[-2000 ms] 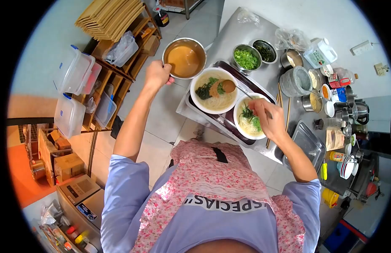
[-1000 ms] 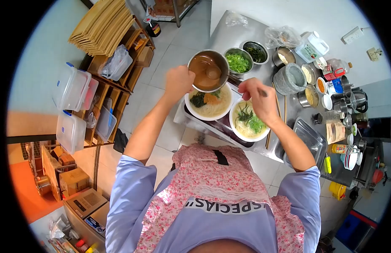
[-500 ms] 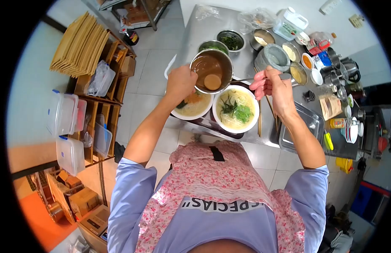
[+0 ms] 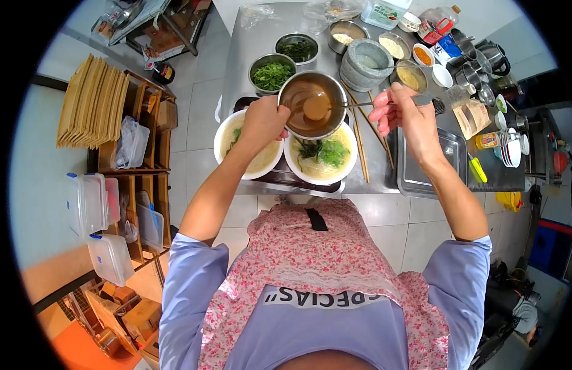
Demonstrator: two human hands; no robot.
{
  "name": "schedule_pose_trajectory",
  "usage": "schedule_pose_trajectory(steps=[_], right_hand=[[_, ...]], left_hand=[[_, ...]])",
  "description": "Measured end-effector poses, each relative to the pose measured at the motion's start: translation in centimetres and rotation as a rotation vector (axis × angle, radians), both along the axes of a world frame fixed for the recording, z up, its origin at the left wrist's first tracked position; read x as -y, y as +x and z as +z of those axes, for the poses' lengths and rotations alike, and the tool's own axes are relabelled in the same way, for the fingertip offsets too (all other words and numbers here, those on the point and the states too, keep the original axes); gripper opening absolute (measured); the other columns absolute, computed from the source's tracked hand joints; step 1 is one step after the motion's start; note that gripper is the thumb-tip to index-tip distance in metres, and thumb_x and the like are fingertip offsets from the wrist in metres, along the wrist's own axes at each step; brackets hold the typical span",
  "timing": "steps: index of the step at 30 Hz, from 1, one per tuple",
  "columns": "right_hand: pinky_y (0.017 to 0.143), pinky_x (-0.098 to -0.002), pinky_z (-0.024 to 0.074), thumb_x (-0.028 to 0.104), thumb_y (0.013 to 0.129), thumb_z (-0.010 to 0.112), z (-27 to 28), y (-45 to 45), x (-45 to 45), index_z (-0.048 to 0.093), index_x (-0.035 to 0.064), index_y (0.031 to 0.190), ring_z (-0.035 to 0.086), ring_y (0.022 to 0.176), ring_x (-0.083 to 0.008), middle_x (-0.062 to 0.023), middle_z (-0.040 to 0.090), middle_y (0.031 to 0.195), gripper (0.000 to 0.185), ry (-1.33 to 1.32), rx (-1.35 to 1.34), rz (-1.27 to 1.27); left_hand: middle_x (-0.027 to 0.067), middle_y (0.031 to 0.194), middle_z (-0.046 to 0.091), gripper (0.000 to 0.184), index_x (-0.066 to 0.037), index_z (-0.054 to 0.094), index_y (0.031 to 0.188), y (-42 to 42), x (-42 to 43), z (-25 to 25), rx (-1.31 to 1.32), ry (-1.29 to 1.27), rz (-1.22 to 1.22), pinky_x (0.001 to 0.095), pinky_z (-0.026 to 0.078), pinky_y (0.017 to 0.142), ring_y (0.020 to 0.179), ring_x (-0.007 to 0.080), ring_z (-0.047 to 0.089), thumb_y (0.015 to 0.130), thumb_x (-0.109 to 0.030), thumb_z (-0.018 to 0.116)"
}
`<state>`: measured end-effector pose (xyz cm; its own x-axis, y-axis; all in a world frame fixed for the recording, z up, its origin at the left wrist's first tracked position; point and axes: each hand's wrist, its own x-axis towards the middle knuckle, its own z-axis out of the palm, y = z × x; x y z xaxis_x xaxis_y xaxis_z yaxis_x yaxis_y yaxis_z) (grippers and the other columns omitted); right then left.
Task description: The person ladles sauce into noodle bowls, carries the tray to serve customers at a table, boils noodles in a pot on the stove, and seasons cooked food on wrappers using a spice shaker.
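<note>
My left hand grips the left rim of a steel bowl of brown broth, held over the noodle bowls. In the broth sits the round end of a ladle, filled with brown liquid. Its thin handle runs right into my right hand, whose fingers are closed around it. Underneath, a white noodle bowl with chopped greens and dark strips is partly covered by the steel bowl. Beside it, another noodle bowl is partly hidden by my left hand and forearm. Both stand on a dark tray.
Behind are chopped greens, a dark-leaf bowl and a stone mortar. Chopsticks and a steel tray lie to the right. Seasoning bowls stand back right. A wooden shelf is left.
The camera view has shifted, so the table things appear further left and lower. The steel bowl now overlaps the right noodle bowl more. The ladle's end sits slightly higher in the broth.
</note>
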<state>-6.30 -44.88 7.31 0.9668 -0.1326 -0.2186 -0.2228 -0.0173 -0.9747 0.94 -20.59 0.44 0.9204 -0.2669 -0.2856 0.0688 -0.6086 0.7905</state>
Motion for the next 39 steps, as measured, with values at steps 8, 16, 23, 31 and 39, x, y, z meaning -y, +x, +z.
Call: schedule_pose_trajectory(steps=[8,16,23,31,39], right_hand=[[0.046,-0.0259,0.0474,0.030,0.093,0.040,0.2,-0.3,1.8,0.057,-0.0026,0.083,0.054,0.047,-0.0135,-0.0140,0.062,0.066,0.038,0.037,-0.003,-0.044],[0.046,-0.0272,0.0469,0.033,0.093,0.041,1.4,-3.3,4.0,0.057,-0.0016,0.083,0.055,0.048,-0.0138,-0.0145,0.063,0.068,0.040,0.075,-0.008,-0.077],[0.051,-0.0238,0.0461,0.033,0.096,0.042,-4.7,-6.8,0.7,0.059,-0.0032,0.084,0.055,0.054,-0.0118,-0.0117,0.063,0.072,0.042,0.089,-0.145,0.015],[0.053,-0.0309,0.0478,0.017,0.091,0.050,-7.0,-9.6,0.3,0.060,0.0008,0.083,0.059,0.059,-0.0182,-0.0100,0.060,0.071,0.021,-0.633,0.403,0.276],[0.052,-0.0326,0.0487,0.011,0.081,0.059,-5.6,-11.9,-0.3,0.058,0.0027,0.083,0.057,0.060,-0.0224,-0.0084,0.058,0.070,0.009,-0.971,0.817,0.562]], left_hand=[[0.0168,0.058,0.060,0.024,0.011,0.057,0.081,0.2,1.1,0.6,0.012,-0.031,0.020,0.0301,0.052,0.044,0.047,0.0193,0.062,0.081,-0.008,0.043],[0.0153,0.059,0.061,0.022,0.010,0.055,0.079,2.1,-1.3,-1.6,0.009,-0.020,0.104,0.0299,0.051,0.044,0.047,0.0187,0.062,0.081,-0.009,0.044],[0.0144,0.058,0.061,0.023,0.009,0.056,0.080,2.7,-3.7,-1.6,0.031,0.027,0.161,0.0292,0.051,0.046,0.047,0.0179,0.062,0.082,-0.011,0.043],[0.0139,0.055,0.060,0.024,0.009,0.057,0.078,2.2,-4.7,-0.6,0.062,0.048,0.160,0.0289,0.050,0.045,0.046,0.0173,0.061,0.081,-0.011,0.043],[0.0139,0.055,0.060,0.025,0.009,0.058,0.079,1.5,-5.1,-0.6,0.044,0.066,0.135,0.0302,0.050,0.046,0.046,0.0175,0.061,0.081,-0.012,0.044]])
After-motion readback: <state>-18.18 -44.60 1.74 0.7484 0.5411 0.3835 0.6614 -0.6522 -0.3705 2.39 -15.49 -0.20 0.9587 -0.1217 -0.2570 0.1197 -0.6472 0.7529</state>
